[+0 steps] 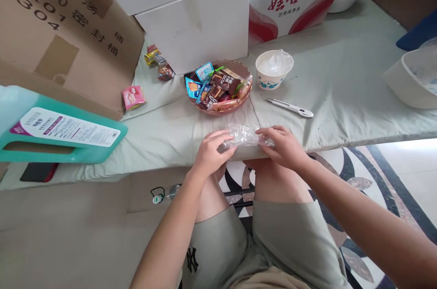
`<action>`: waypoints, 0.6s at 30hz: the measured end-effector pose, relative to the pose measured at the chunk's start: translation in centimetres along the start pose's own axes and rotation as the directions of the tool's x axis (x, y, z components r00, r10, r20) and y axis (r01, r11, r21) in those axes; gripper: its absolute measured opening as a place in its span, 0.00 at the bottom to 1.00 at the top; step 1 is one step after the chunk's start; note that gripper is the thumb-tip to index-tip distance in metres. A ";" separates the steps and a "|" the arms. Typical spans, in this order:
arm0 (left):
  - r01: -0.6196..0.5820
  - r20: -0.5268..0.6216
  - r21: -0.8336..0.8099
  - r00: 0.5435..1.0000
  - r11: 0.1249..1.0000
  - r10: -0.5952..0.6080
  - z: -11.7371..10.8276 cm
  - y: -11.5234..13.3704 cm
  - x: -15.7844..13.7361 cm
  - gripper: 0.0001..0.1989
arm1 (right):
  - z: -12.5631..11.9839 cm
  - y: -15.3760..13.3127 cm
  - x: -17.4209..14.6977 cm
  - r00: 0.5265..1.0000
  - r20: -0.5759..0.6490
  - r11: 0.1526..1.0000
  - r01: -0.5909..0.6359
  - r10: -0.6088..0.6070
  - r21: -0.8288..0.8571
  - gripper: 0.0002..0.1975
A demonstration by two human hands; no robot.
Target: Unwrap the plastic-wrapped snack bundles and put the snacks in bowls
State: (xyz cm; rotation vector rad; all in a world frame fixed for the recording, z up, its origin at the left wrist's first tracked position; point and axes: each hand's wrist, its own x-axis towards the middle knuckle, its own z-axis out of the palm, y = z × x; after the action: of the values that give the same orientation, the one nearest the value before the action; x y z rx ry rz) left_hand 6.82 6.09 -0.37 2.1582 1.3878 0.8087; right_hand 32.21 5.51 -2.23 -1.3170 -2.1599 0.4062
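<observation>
A crinkled piece of clear plastic wrap (245, 135) lies at the front edge of the cloth-covered table, between my two hands. My left hand (214, 150) has its thumb and fingers closed on the wrap's left end. At the right end, my right hand (280, 144) pinches the wrap between thumb and fingers. Just behind it sits a brown fluted bowl (246, 70) filled with wrapped snacks (220, 88). A white utility knife (290, 108) rests to the right, and beyond it stands a paper cup (269, 80) with crumpled clear plastic inside.
A green liquid jug (102, 151) and a phone (38, 171) are at the left edge, near a large cardboard box (68, 52). White boxes (211, 20) line the back. A pink packet (134, 98) lies left of the bowl; a white container (409, 82) stands far right.
</observation>
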 end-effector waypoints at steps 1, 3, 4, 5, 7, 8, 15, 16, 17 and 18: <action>0.052 0.002 -0.048 0.999 0.997 -0.052 0.1 0.1 0.1 0.09 | 0.1 0.0 0.3 1.000 -0.006 1.000 -0.027 0.027 0.008 0.14; 0.179 0.001 -0.100 0.984 0.979 -0.180 0.6 0.1 0.5 0.13 | 0.4 0.2 0.9 0.995 -0.031 0.995 -0.098 0.098 0.000 0.16; 0.238 -0.012 -0.097 0.971 0.967 -0.240 0.9 0.0 0.7 0.16 | 0.7 0.3 1.2 0.989 -0.045 0.990 -0.139 0.138 -0.013 0.17; 0.282 -0.035 -0.073 0.958 0.957 -0.285 1.2 0.0 1.0 0.18 | 0.9 0.5 1.4 0.983 -0.059 0.984 -0.177 0.175 -0.032 0.19; 0.316 -0.101 0.023 0.944 0.948 -0.313 1.8 -0.2 1.3 0.22 | 1.2 0.7 1.6 0.972 -0.101 0.970 -0.223 0.213 -0.093 0.22; 0.316 -0.134 0.084 0.943 0.945 -0.303 2.0 -0.3 1.4 0.22 | 1.3 0.7 1.6 0.965 -0.150 0.963 -0.233 0.213 -0.133 0.23; -0.048 -0.087 0.305 0.993 0.951 0.078 2.0 1.3 0.9 0.14 | 0.7 -2.2 0.9 0.949 -0.235 0.965 0.164 -0.211 -0.203 0.16; -0.111 0.006 0.310 0.993 0.944 0.115 2.0 1.5 0.8 0.15 | 0.9 -2.6 0.8 0.961 -0.119 0.956 0.225 -0.250 -0.190 0.18; -0.142 0.096 0.319 0.988 0.937 0.117 2.0 1.7 0.7 0.17 | 1.1 -2.7 0.6 0.969 -0.018 0.952 0.241 -0.248 -0.187 0.20; -0.143 0.171 0.335 0.981 0.931 0.089 1.9 1.7 0.6 0.19 | 1.4 -2.8 0.4 0.975 0.056 0.955 0.222 -0.215 -0.198 0.23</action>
State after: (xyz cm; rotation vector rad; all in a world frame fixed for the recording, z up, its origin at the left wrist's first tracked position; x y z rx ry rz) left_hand 9.43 5.87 -0.56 2.5304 1.4175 0.4488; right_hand 29.21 4.66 -1.78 -1.1637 -2.3967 0.1217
